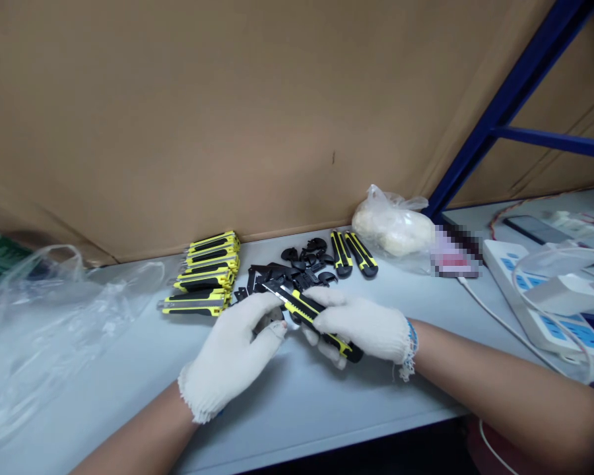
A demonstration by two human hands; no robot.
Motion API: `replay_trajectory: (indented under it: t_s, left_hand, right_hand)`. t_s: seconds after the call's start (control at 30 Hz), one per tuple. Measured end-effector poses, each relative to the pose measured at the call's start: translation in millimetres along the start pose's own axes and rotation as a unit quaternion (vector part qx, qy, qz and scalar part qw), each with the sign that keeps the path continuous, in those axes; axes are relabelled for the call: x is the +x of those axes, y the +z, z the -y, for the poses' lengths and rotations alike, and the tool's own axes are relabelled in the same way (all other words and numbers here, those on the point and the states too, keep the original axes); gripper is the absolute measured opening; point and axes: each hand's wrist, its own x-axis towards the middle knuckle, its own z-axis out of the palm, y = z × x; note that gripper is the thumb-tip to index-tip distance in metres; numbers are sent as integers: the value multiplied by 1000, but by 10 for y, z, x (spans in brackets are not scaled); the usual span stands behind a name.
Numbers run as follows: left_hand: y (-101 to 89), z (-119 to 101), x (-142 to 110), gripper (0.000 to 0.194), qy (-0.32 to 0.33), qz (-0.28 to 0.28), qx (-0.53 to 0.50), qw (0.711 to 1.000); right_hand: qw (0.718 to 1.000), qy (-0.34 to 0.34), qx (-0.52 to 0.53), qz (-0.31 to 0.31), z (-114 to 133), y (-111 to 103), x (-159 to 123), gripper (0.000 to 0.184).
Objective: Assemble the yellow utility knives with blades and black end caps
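Note:
A yellow-and-black utility knife lies slantwise in my right hand, whose white-gloved fingers wrap its handle. Its blade end points up and left. My left hand, in a white glove too, curls close beside that blade end. Something dark shows between its thumb and fingers, too shaded to make out. Just beyond both hands lies a loose pile of small black plastic parts and dark blades. To the left, several yellow-and-black knife bodies are stacked in a row. Two utility knives with black end caps lie right of the pile.
A clear plastic bag with something pale inside sits by the cardboard wall. At the right are a power strip, cables and a phone. Crumpled clear plastic covers the table's left side. A blue frame rises at the right.

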Motion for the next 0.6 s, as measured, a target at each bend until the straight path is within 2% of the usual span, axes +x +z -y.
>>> replay_trajectory:
  t_s: [0.17,0.43,0.6]
  left_hand:
    - [-7,-29,14,22,4,10,-2,1000]
    - [-20,-19,-1,16,3,13,8,1000]
    - [-24,-11,1,22,12,14,11,1000]
  right_hand:
    - [1000,7,-26,-13,35,8,-16,23]
    - [999,24,-17,-33,126,51,-26,32]
    - [999,20,-22,-40,98,40,-18,31]
